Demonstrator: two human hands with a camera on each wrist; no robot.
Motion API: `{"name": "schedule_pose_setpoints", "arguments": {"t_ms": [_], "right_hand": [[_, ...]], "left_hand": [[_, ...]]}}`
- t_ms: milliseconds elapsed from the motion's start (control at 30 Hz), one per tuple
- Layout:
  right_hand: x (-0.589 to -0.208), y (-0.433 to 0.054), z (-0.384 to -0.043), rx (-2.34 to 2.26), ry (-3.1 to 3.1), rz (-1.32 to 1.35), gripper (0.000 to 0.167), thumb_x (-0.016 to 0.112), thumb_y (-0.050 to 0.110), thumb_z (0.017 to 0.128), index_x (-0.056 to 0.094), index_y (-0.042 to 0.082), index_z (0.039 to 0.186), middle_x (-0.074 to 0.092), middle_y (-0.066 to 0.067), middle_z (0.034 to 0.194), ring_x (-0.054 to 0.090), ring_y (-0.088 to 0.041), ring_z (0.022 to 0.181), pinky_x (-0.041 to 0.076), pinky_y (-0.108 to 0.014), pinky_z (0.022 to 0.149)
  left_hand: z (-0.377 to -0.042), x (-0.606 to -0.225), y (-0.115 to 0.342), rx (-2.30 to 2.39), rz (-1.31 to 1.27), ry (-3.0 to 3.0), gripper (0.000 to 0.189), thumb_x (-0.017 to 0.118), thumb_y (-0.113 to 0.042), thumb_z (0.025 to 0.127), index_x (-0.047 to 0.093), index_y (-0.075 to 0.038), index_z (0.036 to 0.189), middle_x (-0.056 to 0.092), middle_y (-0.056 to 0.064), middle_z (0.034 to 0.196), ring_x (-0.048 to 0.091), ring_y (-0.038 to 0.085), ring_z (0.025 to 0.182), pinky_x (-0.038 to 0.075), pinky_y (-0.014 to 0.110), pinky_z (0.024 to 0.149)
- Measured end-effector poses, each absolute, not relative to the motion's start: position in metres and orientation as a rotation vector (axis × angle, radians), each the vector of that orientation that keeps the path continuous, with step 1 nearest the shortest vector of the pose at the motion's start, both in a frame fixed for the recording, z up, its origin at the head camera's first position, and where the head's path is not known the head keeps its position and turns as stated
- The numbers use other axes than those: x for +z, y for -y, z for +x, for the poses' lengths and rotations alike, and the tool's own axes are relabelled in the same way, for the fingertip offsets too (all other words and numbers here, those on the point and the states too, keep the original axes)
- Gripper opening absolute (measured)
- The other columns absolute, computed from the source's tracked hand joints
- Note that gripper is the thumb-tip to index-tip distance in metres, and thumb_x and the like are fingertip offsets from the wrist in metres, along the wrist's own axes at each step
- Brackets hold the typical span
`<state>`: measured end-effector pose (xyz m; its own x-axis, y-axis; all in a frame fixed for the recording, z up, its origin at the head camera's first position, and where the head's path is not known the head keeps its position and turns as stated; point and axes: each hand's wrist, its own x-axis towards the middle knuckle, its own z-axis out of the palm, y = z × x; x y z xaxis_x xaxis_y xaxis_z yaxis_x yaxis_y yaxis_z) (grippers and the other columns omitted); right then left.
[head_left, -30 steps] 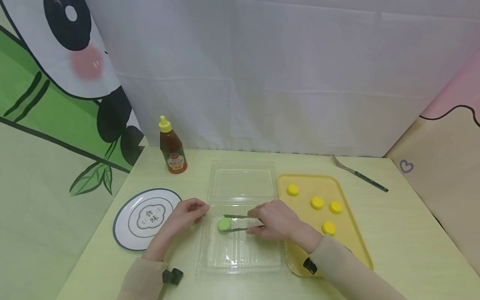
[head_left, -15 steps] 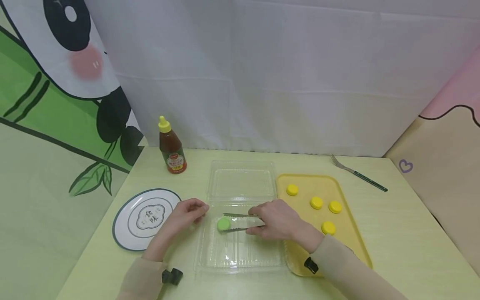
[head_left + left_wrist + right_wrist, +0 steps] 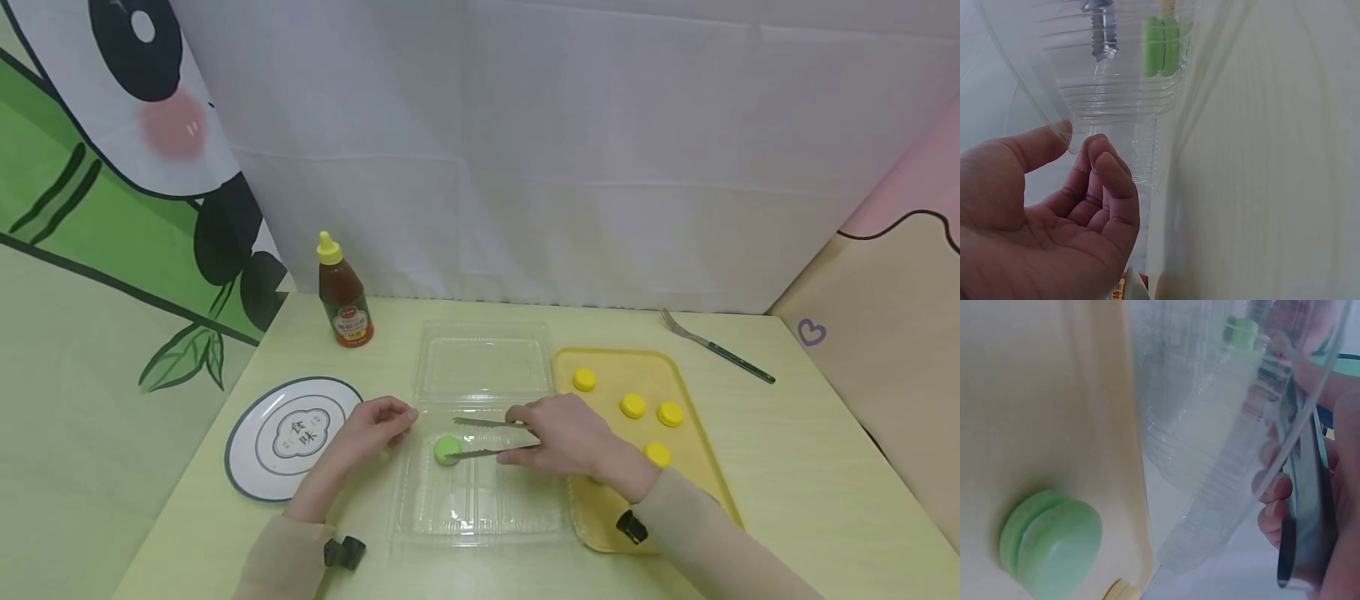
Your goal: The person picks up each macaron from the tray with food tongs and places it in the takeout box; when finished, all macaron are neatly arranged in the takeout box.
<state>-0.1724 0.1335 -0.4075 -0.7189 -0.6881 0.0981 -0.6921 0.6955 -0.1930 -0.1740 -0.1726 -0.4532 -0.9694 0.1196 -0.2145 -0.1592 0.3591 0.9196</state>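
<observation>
A clear plastic container (image 3: 480,508) lies with its lid folded back. One green macaron (image 3: 447,450) sits in its base, near the left wall; the left wrist view shows its two halves through the plastic. My right hand (image 3: 562,433) grips metal tongs (image 3: 487,452) over the base. Their arms are spread, one tip over the macaron's edge and the other behind it. At the container's left rim, my left hand (image 3: 378,423) pinches the edge between thumb and curled fingers (image 3: 1119,181).
Right of the container is a yellow tray (image 3: 705,475) with several yellow macarons (image 3: 633,406). Another green macaron (image 3: 1050,544) lies on it in the right wrist view. A plate (image 3: 255,450), a sauce bottle (image 3: 343,300) and a fork (image 3: 720,348) stand or lie around.
The tongs have spread apart and come off the green macaron, which stays in the container. My right hand has shifted slightly right. The left hand has stayed in place.
</observation>
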Motion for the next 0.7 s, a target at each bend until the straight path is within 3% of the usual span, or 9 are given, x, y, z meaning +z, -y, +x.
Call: {"name": "schedule_pose_setpoints", "arguments": {"t_ms": [267, 500, 700], "right_hand": [[-0.402, -0.143, -0.175, 0.354, 2.855, 1.157, 0.049, 0.072, 0.057, 0.085, 0.073, 0.014, 0.107, 0.056, 0.013, 0.063, 0.037, -0.002, 0.048, 0.034, -0.023, 0.045], [-0.398, -0.154, -0.175, 0.391, 2.806, 1.129, 0.048, 0.073, 0.057, 0.084, 0.072, 0.014, 0.105, 0.063, 0.011, 0.068, 0.047, -0.001, 0.055, 0.04, -0.022, 0.052], [-0.394, -0.164, -0.176, 0.402, 2.812, 1.092, 0.049, 0.073, 0.057, 0.084, 0.072, 0.013, 0.106, 0.052, 0.017, 0.061, 0.042, 0.001, 0.05, 0.039, -0.022, 0.051]], "left_hand": [[-0.174, -0.453, 0.174, 1.659, -0.022, -2.38, 0.027, 0.065, -0.023, 0.097, 0.066, 0.002, 0.107, 0.064, 0.01, 0.084, 0.057, 0.018, 0.075, 0.048, 0.031, 0.068], [-0.173, -0.453, 0.174, 1.65, -0.026, -2.387, 0.026, 0.065, -0.024, 0.097, 0.066, 0.0, 0.106, 0.063, 0.009, 0.083, 0.057, 0.018, 0.075, 0.047, 0.031, 0.067], [-0.172, -0.452, 0.174, 1.648, -0.02, -2.389, 0.026, 0.065, -0.024, 0.097, 0.066, 0.0, 0.106, 0.063, 0.009, 0.083, 0.057, 0.018, 0.075, 0.048, 0.031, 0.067]]}}
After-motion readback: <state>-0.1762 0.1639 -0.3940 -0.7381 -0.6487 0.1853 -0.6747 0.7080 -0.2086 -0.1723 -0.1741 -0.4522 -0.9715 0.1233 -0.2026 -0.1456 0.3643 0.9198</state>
